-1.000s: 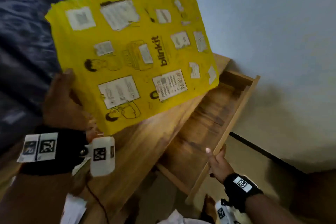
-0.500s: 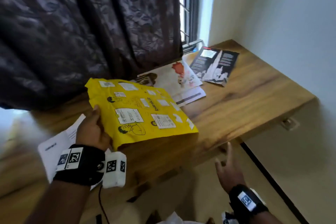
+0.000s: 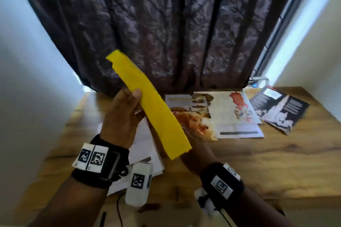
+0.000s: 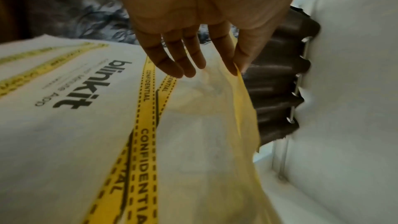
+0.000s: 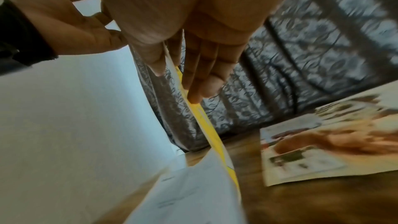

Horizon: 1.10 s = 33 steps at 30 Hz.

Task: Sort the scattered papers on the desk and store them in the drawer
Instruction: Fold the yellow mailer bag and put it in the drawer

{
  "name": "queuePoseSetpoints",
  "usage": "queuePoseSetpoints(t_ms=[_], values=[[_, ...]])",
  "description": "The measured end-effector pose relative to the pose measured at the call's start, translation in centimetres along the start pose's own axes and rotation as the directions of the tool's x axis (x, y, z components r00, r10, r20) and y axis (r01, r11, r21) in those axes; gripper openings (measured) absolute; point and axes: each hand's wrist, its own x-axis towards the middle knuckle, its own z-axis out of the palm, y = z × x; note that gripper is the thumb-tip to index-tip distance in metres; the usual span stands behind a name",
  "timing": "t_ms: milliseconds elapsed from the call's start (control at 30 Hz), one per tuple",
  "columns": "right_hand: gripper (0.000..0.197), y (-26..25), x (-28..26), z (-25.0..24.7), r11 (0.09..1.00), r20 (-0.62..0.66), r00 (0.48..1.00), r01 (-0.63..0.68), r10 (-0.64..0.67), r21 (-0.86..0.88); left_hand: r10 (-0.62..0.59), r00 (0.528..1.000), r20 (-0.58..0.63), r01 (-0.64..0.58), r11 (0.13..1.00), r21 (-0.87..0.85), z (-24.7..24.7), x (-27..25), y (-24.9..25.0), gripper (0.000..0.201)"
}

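Note:
A yellow blinkit envelope (image 3: 153, 105) is held edge-on above the wooden desk (image 3: 276, 162), tilted from upper left to lower right. My left hand (image 3: 121, 116) grips its upper part, thumb on the yellow side, fingers (image 4: 183, 57) flat along the white printed side (image 4: 86, 125). My right hand (image 3: 195, 151) is mostly hidden behind the lower end. In the right wrist view its thumb and fingers (image 5: 200, 77) pinch the envelope's edge (image 5: 211, 125). White sheets (image 3: 144, 145) lie on the desk under the hands. The drawer is out of view.
An open colour magazine (image 3: 203, 116), a white sheet (image 3: 239, 131) and a dark brochure (image 3: 280, 108) lie across the desk's back right. A dark patterned curtain (image 3: 175, 24) hangs behind the desk. White walls stand on both sides.
The view swung from the open drawer to the desk. The envelope went from flat to raised on edge, and my right hand came up from below the desk edge to it.

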Motion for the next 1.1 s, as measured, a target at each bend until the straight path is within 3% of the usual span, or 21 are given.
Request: queuePoseSetpoints(t_ms=[67,167,200,267,367,467,533,667,767,867,1000,1100], values=[[0.058,-2.2,2.2,2.3,0.973,0.090,0.992,-0.111,0.094,0.204,0.113,0.992,0.057,-0.118,0.988,0.097,-0.9,0.5,1.6,0.036],[0.090,-5.3,5.8,6.8,0.924,0.185,0.964,-0.241,0.192,0.297,0.229,0.961,0.158,-0.268,0.914,0.305,-4.1,1.9,3.2,0.034],[0.079,-5.9,6.7,8.0,0.911,0.139,0.969,-0.238,0.202,0.335,0.231,0.946,0.227,-0.311,0.843,0.440,-5.2,2.5,3.3,0.035],[0.054,-6.5,8.6,9.7,0.835,0.052,0.982,-0.182,0.181,0.519,0.130,0.934,0.332,-0.333,0.649,0.684,-7.9,3.2,2.8,0.049],[0.038,-7.1,10.9,12.2,0.550,0.140,0.961,-0.251,0.237,0.796,-0.110,0.939,0.326,-0.268,0.361,0.893,-14.1,3.2,0.9,0.096],[0.042,-7.2,12.1,14.2,0.541,0.162,0.952,-0.282,0.260,0.792,-0.340,0.918,0.203,-0.211,0.015,0.977,-19.4,1.7,-2.1,0.117],[0.044,-7.3,12.7,15.4,0.524,0.207,0.942,-0.322,0.266,0.788,-0.411,0.906,0.104,-0.165,-0.115,0.980,-21.3,0.5,-3.9,0.111],[0.045,-7.1,13.4,16.8,0.497,0.228,0.916,-0.375,0.331,0.783,-0.357,0.934,0.019,-0.070,-0.128,0.989,-22.5,-0.3,-6.4,0.094],[0.038,-6.5,13.8,15.9,0.396,0.160,0.901,-0.329,0.403,0.857,-0.219,0.975,0.020,-0.045,-0.107,0.993,-23.4,0.3,-7.3,0.092],[0.033,-4.4,13.3,13.3,0.289,0.087,0.873,-0.251,0.480,0.924,-0.095,0.993,-0.075,0.068,-0.073,0.995,-24.6,0.7,-8.1,0.097],[0.031,0.2,11.6,10.0,0.182,0.012,0.774,-0.165,0.634,0.969,-0.057,0.957,-0.283,0.285,0.016,0.958,-25.4,0.3,-9.5,0.086],[0.034,3.2,10.7,8.8,0.149,-0.009,0.718,-0.133,0.696,0.980,-0.164,0.855,-0.492,0.495,-0.026,0.868,-25.6,-0.1,-11.5,0.076]])
